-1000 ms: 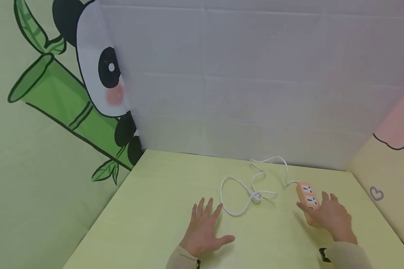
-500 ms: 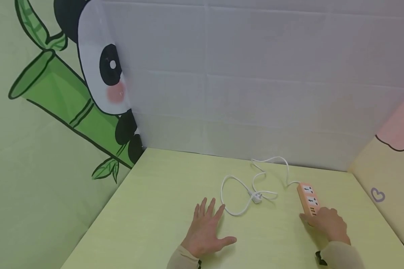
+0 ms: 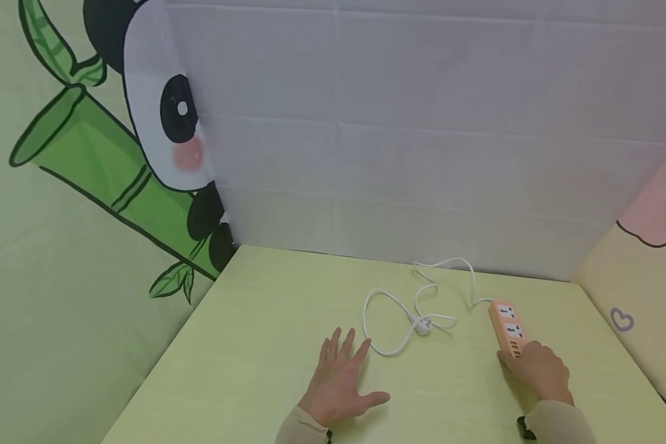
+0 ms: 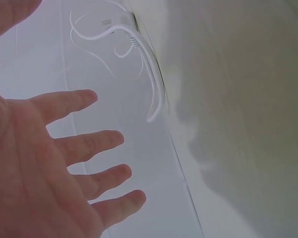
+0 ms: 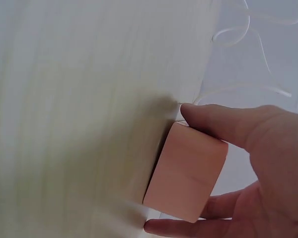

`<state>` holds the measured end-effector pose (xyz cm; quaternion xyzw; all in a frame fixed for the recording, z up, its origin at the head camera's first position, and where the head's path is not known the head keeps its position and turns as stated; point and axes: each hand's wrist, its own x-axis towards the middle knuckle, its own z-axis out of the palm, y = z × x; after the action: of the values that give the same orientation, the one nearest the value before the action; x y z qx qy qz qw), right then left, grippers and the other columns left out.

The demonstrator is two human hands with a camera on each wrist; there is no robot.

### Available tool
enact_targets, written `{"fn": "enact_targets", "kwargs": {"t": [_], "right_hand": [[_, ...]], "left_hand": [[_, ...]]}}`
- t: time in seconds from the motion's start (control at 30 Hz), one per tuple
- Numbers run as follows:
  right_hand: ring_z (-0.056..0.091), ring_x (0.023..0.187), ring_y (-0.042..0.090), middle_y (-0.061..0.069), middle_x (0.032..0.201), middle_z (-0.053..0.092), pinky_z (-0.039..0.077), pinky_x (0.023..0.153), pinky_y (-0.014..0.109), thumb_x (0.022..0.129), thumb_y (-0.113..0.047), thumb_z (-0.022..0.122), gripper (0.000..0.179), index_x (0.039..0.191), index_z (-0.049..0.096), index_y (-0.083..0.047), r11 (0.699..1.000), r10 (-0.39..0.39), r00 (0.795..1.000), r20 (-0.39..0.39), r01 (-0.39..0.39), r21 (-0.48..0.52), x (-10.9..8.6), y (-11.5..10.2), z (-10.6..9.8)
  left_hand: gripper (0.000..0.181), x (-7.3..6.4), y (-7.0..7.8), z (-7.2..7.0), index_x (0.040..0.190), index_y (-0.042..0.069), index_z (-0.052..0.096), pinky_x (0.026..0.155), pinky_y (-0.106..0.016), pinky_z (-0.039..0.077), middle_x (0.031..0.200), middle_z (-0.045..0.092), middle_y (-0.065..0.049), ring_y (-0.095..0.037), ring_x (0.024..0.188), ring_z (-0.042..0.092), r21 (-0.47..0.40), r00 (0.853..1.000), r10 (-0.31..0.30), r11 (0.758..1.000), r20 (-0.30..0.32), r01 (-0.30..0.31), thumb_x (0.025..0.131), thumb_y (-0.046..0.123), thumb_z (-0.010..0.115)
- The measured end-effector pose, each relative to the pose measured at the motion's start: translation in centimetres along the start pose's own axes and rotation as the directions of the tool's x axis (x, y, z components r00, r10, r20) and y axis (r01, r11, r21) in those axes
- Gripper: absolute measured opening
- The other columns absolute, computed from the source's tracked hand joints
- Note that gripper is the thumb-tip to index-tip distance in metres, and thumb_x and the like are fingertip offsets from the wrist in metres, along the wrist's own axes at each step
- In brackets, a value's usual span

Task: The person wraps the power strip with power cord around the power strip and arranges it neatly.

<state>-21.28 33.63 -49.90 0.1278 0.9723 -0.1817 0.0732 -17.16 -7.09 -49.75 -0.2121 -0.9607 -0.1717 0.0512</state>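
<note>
An orange power strip (image 3: 502, 324) with white sockets lies on the right of the table. My right hand (image 3: 539, 370) grips its near end, thumb on the left side and fingers on the right; in the right wrist view the strip's end face (image 5: 186, 171) shows between thumb and fingers. From its far end runs a white cord (image 3: 472, 277), looping leftward to a white plug (image 3: 421, 325) at mid table. My left hand (image 3: 337, 382) is held over the table with fingers spread and nothing in it, fingertips close to the cord's loop. The left wrist view shows its palm (image 4: 35, 168).
The pale yellow table (image 3: 266, 320) meets a grey-white backdrop (image 3: 366, 154) at the back. A green panel with a panda and bamboo drawing (image 3: 105, 166) borders the left. On the right stands a cream and pink panel (image 3: 644, 296).
My right hand has come down from above the power strip and pulled back to its near end, taking hold of it. The left hand and the cord have hardly moved.
</note>
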Motion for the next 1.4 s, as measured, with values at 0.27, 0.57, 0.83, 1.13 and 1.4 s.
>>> {"fn": "enact_targets", "kwargs": {"t": [0.27, 0.57, 0.83, 1.13, 1.4], "right_hand": [[0.052, 0.067, 0.028, 0.019, 0.078, 0.056, 0.043, 0.054, 0.037, 0.093, -0.048, 0.055, 0.058, 0.093, 0.055, 0.010, 0.999, 0.019, 1.000, -0.001, -0.019, 0.050, -0.3, 0.2, 0.2], [0.055, 0.069, 0.032, 0.027, 0.083, 0.056, 0.042, 0.052, 0.037, 0.098, -0.045, 0.047, 0.063, 0.102, 0.046, 0.017, 0.993, 0.047, 0.998, -0.050, -0.041, 0.107, -1.3, -0.3, -0.6], [0.054, 0.069, 0.032, 0.028, 0.083, 0.055, 0.041, 0.053, 0.033, 0.100, -0.043, 0.050, 0.063, 0.104, 0.044, 0.019, 0.988, 0.022, 0.996, -0.092, -0.007, 0.153, -1.8, -0.6, -1.2], [0.057, 0.073, 0.035, 0.037, 0.094, 0.057, 0.042, 0.053, 0.034, 0.102, -0.052, 0.049, 0.078, 0.119, 0.040, 0.024, 0.979, 0.007, 0.989, -0.150, 0.024, 0.202, -2.5, -1.3, -1.7], [0.060, 0.074, 0.038, 0.042, 0.101, 0.059, 0.043, 0.053, 0.034, 0.103, -0.048, 0.051, 0.079, 0.127, 0.039, 0.027, 0.974, -0.042, 0.954, -0.296, 0.105, 0.201, -3.8, -2.8, -2.8]], "left_hand": [[0.094, -0.1, 0.1, 0.0, 0.153, 0.017, 0.046, 0.120, -0.061, 0.026, 0.161, 0.037, -0.019, -0.046, 0.151, 0.025, -0.009, 1.000, 0.002, 1.000, 0.015, -0.002, 0.081, 0.075, 0.064], [0.093, -0.2, 0.3, -0.2, 0.152, 0.016, 0.046, 0.120, -0.062, 0.025, 0.161, 0.037, -0.020, -0.047, 0.151, 0.024, -0.008, 1.000, 0.012, 1.000, 0.027, -0.012, 0.082, 0.073, 0.065], [0.093, -0.2, 0.3, -0.2, 0.153, 0.016, 0.045, 0.120, -0.061, 0.025, 0.161, 0.036, -0.019, -0.046, 0.152, 0.024, 0.001, 0.999, 0.013, 1.000, 0.037, -0.013, 0.082, 0.073, 0.065], [0.092, -0.1, 0.3, 0.0, 0.153, 0.017, 0.045, 0.121, -0.061, 0.023, 0.163, 0.033, -0.019, -0.046, 0.153, 0.022, -0.010, 0.998, 0.009, 1.000, 0.066, -0.008, 0.083, 0.072, 0.065], [0.091, -0.1, 0.1, 0.2, 0.153, 0.017, 0.046, 0.121, -0.062, 0.024, 0.162, 0.034, -0.019, -0.046, 0.152, 0.022, -0.018, 0.998, 0.017, 1.000, 0.059, -0.016, 0.083, 0.072, 0.065]]}}
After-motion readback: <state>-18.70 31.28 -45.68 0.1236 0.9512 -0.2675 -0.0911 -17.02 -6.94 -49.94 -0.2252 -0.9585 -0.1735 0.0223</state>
